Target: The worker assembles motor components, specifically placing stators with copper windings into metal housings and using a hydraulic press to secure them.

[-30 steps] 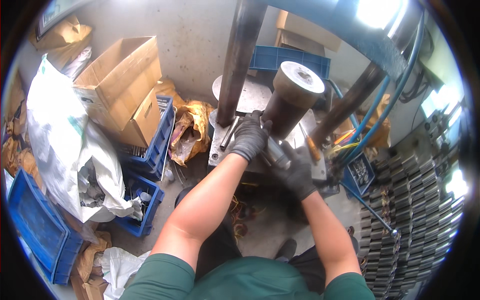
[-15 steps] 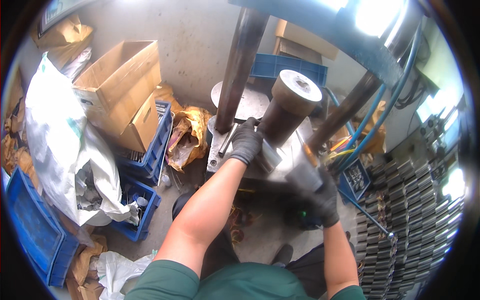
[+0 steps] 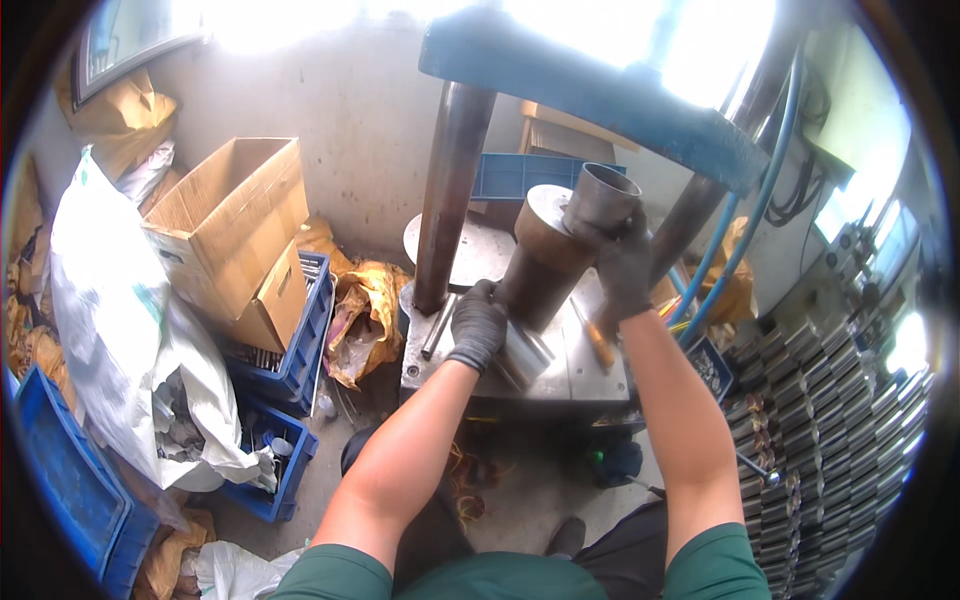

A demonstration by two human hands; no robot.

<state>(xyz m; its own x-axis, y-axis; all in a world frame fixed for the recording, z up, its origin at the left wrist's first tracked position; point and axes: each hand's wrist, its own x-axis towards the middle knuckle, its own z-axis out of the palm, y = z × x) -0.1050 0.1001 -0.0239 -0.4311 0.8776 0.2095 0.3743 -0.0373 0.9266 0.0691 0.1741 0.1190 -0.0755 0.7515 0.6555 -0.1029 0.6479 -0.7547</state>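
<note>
On the metal bed [image 3: 590,372] of a press stands a thick dark cylinder [image 3: 540,275] with a pale ring-shaped top [image 3: 548,207]. My right hand [image 3: 624,265], in a dark glove, grips a grey metal tube [image 3: 605,195] at the right edge of that top; its open end faces up. My gloved left hand [image 3: 478,325] is closed, low beside the cylinder's base, its fingertips partly hidden. Right by it lies a shiny metal tube [image 3: 527,357]. A slim metal rod [image 3: 438,328] lies to its left, and a tool with an orange handle [image 3: 600,345] lies right of the cylinder.
Steel posts [image 3: 455,195] carry a blue crossbeam [image 3: 590,95] above the bed. Blue hoses [image 3: 745,245] hang at the right, over stacked metal tubes [image 3: 830,440]. At the left are a cardboard box [image 3: 235,235], a white sack [image 3: 110,320] and blue crates [image 3: 290,470].
My right hand has risen from low at the right, bringing the grey tube up to the cylinder's top. The left hand stays beside the base. The view has shifted slightly.
</note>
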